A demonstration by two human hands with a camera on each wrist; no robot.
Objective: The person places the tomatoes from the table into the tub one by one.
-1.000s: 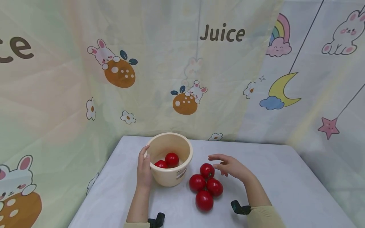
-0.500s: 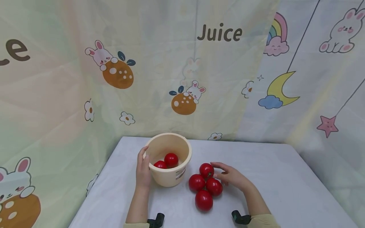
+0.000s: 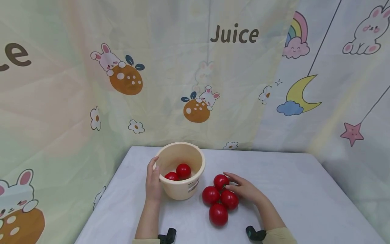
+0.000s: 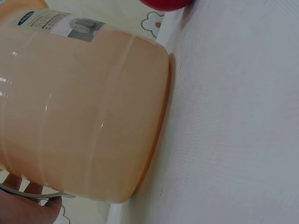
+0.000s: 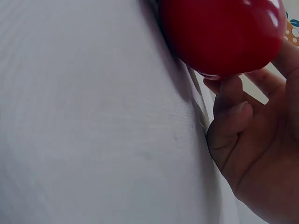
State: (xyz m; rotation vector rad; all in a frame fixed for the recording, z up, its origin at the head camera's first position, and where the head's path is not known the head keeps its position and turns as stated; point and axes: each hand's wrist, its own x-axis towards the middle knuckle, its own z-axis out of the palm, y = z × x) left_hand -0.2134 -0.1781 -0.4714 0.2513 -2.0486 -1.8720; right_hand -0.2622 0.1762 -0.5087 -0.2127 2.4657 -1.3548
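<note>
Head view: even, diffuse lt., slightly dim; sm. highlights on tomatoes; lettering crisp. L wrist: muted, glints on bucket approx. 9 o'clock. R wrist: darker; tomato glare at 2 o'clock, tablecloth soft, R hand shaded.

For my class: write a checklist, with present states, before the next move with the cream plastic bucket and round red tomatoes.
1. Round cream plastic bucket steadied: ok, bare left hand holds its side.
2. Its mouth uncovered: ok.
3. Room inside: ok, two round red tomatoes visible.
4. Bare right hand at the farthest red tomato on the white table: ok.
5. Firm grip on that tomato: cannot tell.
6. Table tomatoes spaced apart: not ok, all four cluster together.
</note>
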